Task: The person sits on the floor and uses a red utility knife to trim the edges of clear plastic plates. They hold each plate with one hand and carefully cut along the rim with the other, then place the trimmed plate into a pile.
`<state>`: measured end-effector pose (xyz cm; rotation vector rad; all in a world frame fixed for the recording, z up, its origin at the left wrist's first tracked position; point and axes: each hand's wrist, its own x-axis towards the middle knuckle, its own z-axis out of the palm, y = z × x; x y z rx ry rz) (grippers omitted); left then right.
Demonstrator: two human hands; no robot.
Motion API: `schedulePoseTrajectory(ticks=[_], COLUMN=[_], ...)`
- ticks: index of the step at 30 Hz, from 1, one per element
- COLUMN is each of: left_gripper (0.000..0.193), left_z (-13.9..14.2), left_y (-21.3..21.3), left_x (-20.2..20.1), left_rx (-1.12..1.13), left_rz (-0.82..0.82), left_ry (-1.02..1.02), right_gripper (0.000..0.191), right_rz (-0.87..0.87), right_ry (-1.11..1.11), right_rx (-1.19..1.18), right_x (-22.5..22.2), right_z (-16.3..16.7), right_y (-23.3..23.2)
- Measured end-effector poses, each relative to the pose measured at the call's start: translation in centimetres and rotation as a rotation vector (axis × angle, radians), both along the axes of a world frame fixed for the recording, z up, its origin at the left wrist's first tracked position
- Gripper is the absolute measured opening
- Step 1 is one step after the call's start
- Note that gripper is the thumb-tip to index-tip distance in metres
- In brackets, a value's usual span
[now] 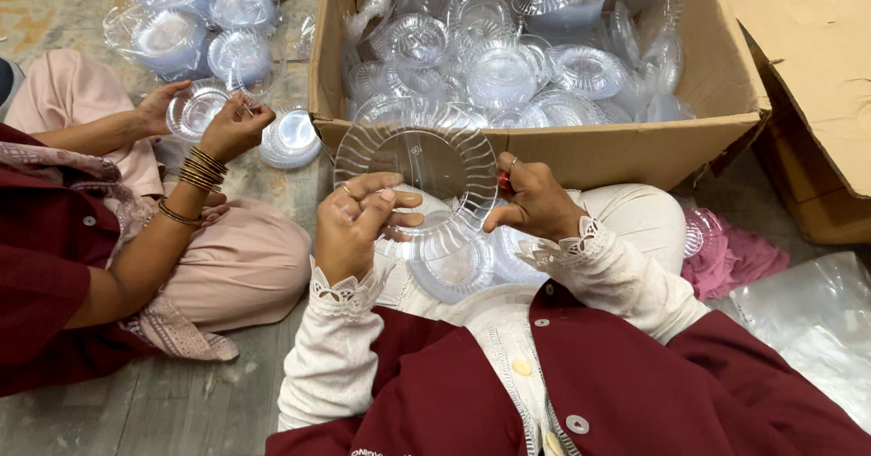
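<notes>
I've got the clear plate (413, 170) pinched at both rims — left hand (354, 225) on the near-left edge, right hand (531, 204) on the right. It's face-up, level, between both hands, just short of the cardboard box (626, 147).

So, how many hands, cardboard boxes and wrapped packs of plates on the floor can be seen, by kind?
Hands: 4, the person's own left hand and right hand on one clear plate, plus a co-worker's two hands
Cardboard boxes: 2, an open box of plates and another box
Wrapped packs: about 5; some are cut off
Total: about 11
</notes>
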<state>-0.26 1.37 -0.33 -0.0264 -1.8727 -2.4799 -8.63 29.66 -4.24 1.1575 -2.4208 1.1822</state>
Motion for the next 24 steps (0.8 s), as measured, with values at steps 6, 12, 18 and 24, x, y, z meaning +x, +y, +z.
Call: schedulePoseTrajectory(ticks=[6, 12, 18, 24], left_gripper=[0.027, 0.028, 0.026, 0.027], left_z=[-0.2, -0.5, -0.8, -1.2], left_y=[0.2, 0.4, 1.5, 3.0], left_x=[0.0, 0.2, 0.3, 0.3], left_rx=[-0.003, -0.005, 0.065, 0.15], left_rz=[0.09, 0.164, 0.255, 0.343], left_ry=[0.041, 0.068, 0.069, 0.09], right_gripper=[0.076, 0.087, 0.071, 0.076], right_rz=[0.011, -0.013, -0.087, -0.102], right_ry=[-0.065, 0.042, -0.133, 0.027], right_rx=[0.002, -0.028, 0.03, -0.051], right_x=[-0.3, 0.2, 0.7, 1.0], right_z=[-0.4, -1.1, -1.3, -1.5], right_y=[-1.3, -2.3, -3.1, -3.7])
